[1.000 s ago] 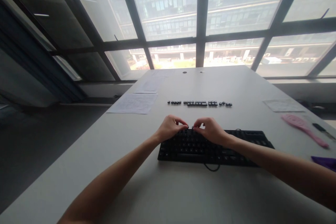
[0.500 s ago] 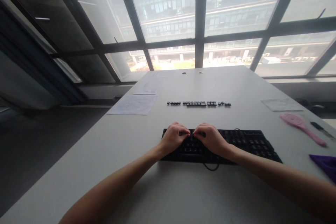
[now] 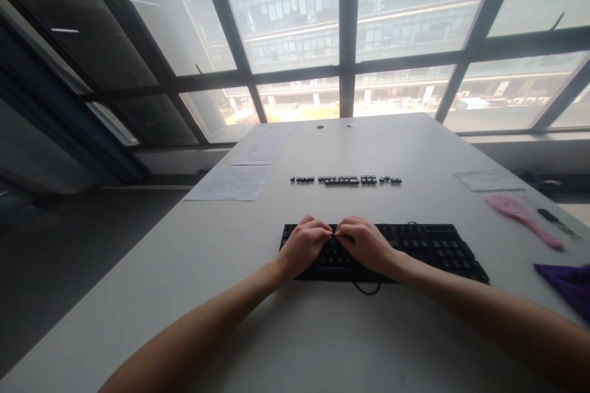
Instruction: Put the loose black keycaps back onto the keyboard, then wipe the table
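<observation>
A black keyboard (image 3: 433,253) lies on the white table, its cable looping out at the near edge. My left hand (image 3: 305,242) rests over its left part, thumb and fingers closed in a pinch. Facing it, my right hand (image 3: 367,245) pinches from the other side, and the fingertips of both hands nearly meet at a small dark keycap (image 3: 333,235) in the upper rows. The fingers largely cover that keycap. Beyond the keyboard, several loose black keycaps (image 3: 342,181) are lined up in rows.
Paper sheets (image 3: 229,183) lie along the table's left edge. On the right are a pink hairbrush (image 3: 519,212), a dark-handled tool (image 3: 553,219), a clear plastic bag (image 3: 488,180) and a purple cloth (image 3: 565,282). Large windows stand behind the table (image 3: 295,331).
The view has shifted slightly, so everything sits a little farther left. Both hands stay at the same spot on the keyboard, with their fingertips slightly closer together.
</observation>
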The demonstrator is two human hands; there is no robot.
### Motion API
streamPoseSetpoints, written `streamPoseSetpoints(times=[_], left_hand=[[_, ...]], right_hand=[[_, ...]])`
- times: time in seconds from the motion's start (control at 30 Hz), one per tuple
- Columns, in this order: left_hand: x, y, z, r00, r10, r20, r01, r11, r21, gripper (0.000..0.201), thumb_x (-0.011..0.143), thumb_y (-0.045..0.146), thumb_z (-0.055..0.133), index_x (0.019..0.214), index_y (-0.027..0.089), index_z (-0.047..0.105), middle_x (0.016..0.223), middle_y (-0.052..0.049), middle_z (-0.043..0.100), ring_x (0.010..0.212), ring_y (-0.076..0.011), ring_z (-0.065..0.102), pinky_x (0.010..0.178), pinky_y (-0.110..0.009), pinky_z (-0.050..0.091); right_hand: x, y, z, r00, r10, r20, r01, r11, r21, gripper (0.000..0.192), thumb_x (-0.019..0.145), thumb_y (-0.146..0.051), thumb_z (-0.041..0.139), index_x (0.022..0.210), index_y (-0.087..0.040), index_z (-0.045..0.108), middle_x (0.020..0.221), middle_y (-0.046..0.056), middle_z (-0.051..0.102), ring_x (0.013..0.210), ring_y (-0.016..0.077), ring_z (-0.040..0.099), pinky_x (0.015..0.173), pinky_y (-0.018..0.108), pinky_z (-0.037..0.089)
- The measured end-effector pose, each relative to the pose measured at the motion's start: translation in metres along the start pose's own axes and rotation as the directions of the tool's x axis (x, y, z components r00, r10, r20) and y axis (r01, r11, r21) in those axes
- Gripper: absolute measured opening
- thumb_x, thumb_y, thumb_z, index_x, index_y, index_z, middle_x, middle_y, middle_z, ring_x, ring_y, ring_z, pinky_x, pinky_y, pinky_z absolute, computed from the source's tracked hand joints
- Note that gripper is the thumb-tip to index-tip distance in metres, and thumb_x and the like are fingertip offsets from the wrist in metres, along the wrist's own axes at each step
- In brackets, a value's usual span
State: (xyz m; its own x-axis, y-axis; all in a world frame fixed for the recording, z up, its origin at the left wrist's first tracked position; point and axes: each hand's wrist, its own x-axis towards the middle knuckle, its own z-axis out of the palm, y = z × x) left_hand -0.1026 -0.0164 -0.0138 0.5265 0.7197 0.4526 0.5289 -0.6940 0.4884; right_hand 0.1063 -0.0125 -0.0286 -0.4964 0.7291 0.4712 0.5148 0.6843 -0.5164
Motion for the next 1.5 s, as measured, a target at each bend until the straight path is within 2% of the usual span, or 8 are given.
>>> streamPoseSetpoints(times=[0.3, 0.57, 0.67, 0.77, 0.93, 1.03, 1.23, 1.5], left_hand=[[-0.007, 0.001, 0.004, 0.999, 0.032, 0.025, -0.035, 0.993, 0.117, 0.022, 0.099, 0.022, 0.054, 0.095, 0.02, 0.075, 0.099, -0.006, 0.074, 0.098, -0.0227, 0.06, 0.095, -0.042, 0.051], [0.0, 0.003, -0.006, 0.996, -0.094, 0.01, 0.093, 0.995, 0.045, 0.021, 0.097, 0.023, 0.056, 0.09, 0.022, 0.075, 0.099, -0.004, 0.075, 0.098, -0.0203, 0.064, 0.096, -0.037, 0.049], [0.018, -0.012, -0.016, 0.987, -0.154, -0.042, 0.156, 0.987, 0.038, 0.018, 0.095, 0.025, 0.058, 0.09, 0.021, 0.075, 0.097, -0.004, 0.076, 0.095, -0.0203, 0.066, 0.094, -0.036, 0.05], [0.048, -0.039, -0.02, 0.98, -0.186, -0.076, 0.194, 0.975, 0.109, 0.018, 0.093, 0.026, 0.061, 0.099, 0.019, 0.076, 0.098, -0.006, 0.076, 0.091, -0.0205, 0.068, 0.091, -0.035, 0.051], [0.105, -0.089, -0.006, 0.968, -0.247, -0.05, 0.25, 0.922, 0.295, 0.021, 0.09, 0.019, 0.064, 0.106, 0.02, 0.078, 0.106, -0.008, 0.075, 0.099, -0.0217, 0.067, 0.101, -0.036, 0.048], [0.126, -0.106, 0.005, 0.963, -0.266, -0.039, 0.264, 0.906, 0.33, 0.022, 0.088, 0.018, 0.066, 0.106, 0.02, 0.079, 0.107, -0.01, 0.074, 0.103, -0.0244, 0.065, 0.102, -0.039, 0.047], [0.137, -0.116, 0.016, 0.96, -0.282, 0.001, 0.262, 0.894, 0.364, 0.019, 0.087, 0.018, 0.068, 0.101, 0.021, 0.081, 0.105, -0.01, 0.073, 0.105, -0.026, 0.063, 0.102, -0.039, 0.047], [0.137, -0.111, 0.016, 0.953, -0.301, 0.017, 0.275, 0.89, 0.364, 0.02, 0.087, 0.017, 0.061, 0.085, 0.021, 0.081, 0.099, -0.009, 0.074, 0.102, -0.0237, 0.062, 0.102, -0.038, 0.048]], right_hand=[[-0.002, -0.008, 0.0, 0.999, -0.025, 0.047, 0.032, 0.987, -0.158, 0.017, 0.095, -0.019, 0.058, 0.078, -0.02, 0.064, 0.087, 0.006, 0.066, 0.086, 0.0197, 0.059, 0.08, 0.031, 0.048], [-0.003, -0.011, -0.007, 0.997, 0.035, 0.065, -0.027, 0.994, -0.11, 0.013, 0.094, -0.021, 0.058, 0.086, -0.021, 0.068, 0.089, 0.006, 0.069, 0.088, 0.0201, 0.06, 0.081, 0.032, 0.047], [0.008, -0.003, -0.017, 0.995, 0.094, 0.028, -0.091, 0.991, -0.1, 0.012, 0.094, -0.02, 0.059, 0.094, -0.021, 0.071, 0.091, 0.006, 0.07, 0.087, 0.0199, 0.062, 0.079, 0.031, 0.046], [0.036, 0.018, -0.025, 0.99, 0.142, -0.012, -0.141, 0.97, -0.198, 0.018, 0.095, -0.019, 0.056, 0.101, -0.019, 0.073, 0.097, 0.008, 0.07, 0.093, 0.0214, 0.062, 0.082, 0.032, 0.044], [0.099, 0.063, -0.02, 0.978, 0.201, 0.061, -0.149, 0.866, -0.477, 0.025, 0.097, -0.019, 0.052, 0.11, -0.015, 0.073, 0.111, 0.014, 0.066, 0.107, 0.0262, 0.055, 0.089, 0.034, 0.041], [0.122, 0.08, -0.01, 0.976, 0.205, 0.078, -0.135, 0.84, -0.525, 0.025, 0.097, -0.018, 0.051, 0.105, -0.014, 0.075, 0.112, 0.016, 0.064, 0.107, 0.0281, 0.053, 0.086, 0.035, 0.041], [0.132, 0.092, 0.005, 0.976, 0.191, 0.104, -0.102, 0.825, -0.556, 0.028, 0.099, -0.02, 0.049, 0.098, -0.012, 0.076, 0.114, 0.019, 0.063, 0.11, 0.0302, 0.048, 0.087, 0.038, 0.038], [0.135, 0.093, 0.006, 0.977, 0.15, 0.151, -0.048, 0.845, -0.533, 0.027, 0.097, -0.015, 0.05, 0.096, -0.015, 0.076, 0.107, 0.015, 0.071, 0.11, 0.0279, 0.048, 0.091, 0.038, 0.032]])
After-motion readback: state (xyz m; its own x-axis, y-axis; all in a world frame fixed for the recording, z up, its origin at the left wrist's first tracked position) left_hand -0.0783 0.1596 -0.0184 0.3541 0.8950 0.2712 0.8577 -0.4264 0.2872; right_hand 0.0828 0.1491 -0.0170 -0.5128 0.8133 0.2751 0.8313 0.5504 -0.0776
